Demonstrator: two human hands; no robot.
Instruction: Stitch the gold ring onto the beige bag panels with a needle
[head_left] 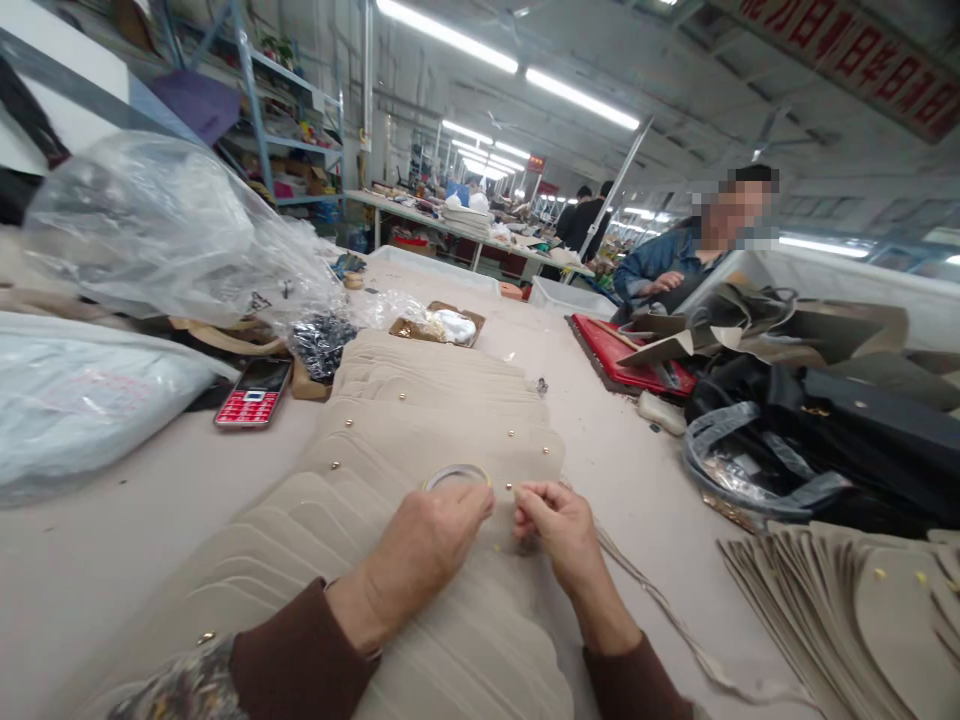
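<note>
My left hand [431,545] is curled closed around a clear roll of tape [456,474], resting on a long overlapping row of beige leather pieces [420,410] with small brass studs. My right hand [559,525] is pinched shut just right of the roll, fingertips together at the tape's end near a stud. What it pinches is too small to name. Both sleeves are brown.
A red phone [253,392] lies to the left by plastic bags [157,230]. A fanned stack of beige pieces [847,610] sits at right, with black bags [840,430] and a red tray [626,355] behind. A person in a denim jacket [660,262] sits across the table.
</note>
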